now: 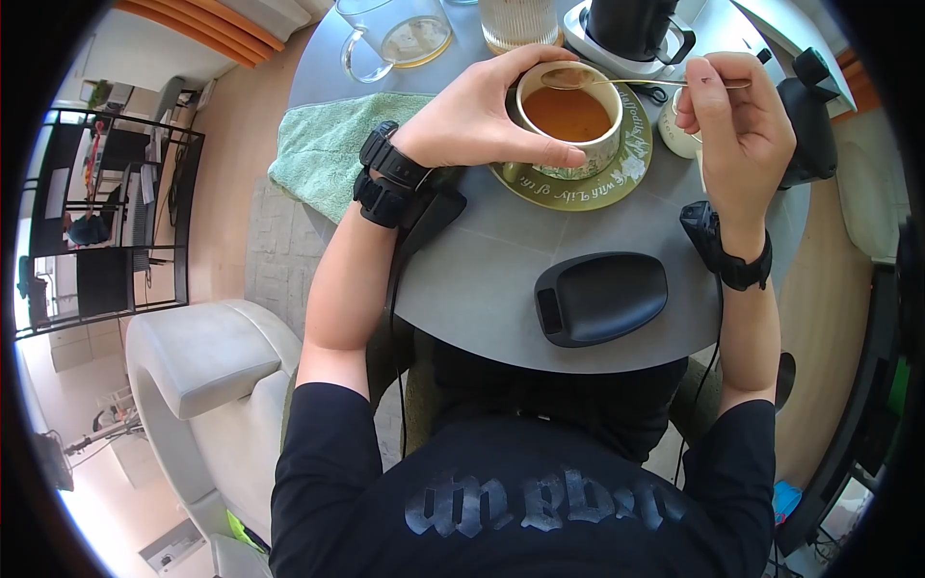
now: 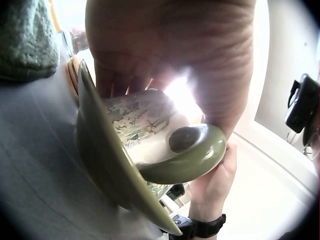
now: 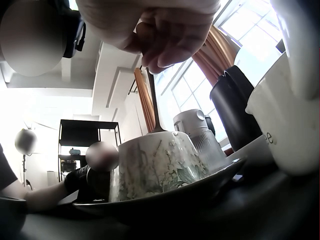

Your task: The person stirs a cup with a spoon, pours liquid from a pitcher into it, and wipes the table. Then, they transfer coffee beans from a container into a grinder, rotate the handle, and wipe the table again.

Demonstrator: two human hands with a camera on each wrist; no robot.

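Teacup wall [image 2: 142,120]: is showing white with a leafy green floral print.
Teacup handle [image 2: 200,162]: is showing olive green.
Saucer [image 1: 578,197]: is showing olive green with white lettering and a white flower.
Drink [image 1: 568,118]: is showing amber brown.
Towel [image 1: 323,154]: is showing pale green.
Tabletop [image 1: 472,289]: is showing grey.

The widest passage lies over the near bench [image 1: 472,275], between the saucer [image 1: 634,171] and the rounded black device [image 1: 602,299]. On the left, the left grip [image 1: 472,120] blocks the cup [image 1: 586,167], its thumb along the near side. On the right, the spoon [image 1: 665,84] bars the way from above the cup to the right grip [image 1: 742,130]; the white pitcher [image 1: 676,130] stands just beside the saucer. At the far side, the glass jug [image 1: 414,34], ribbed glass [image 1: 518,24] and black kettle [image 1: 631,29] crowd the approach.
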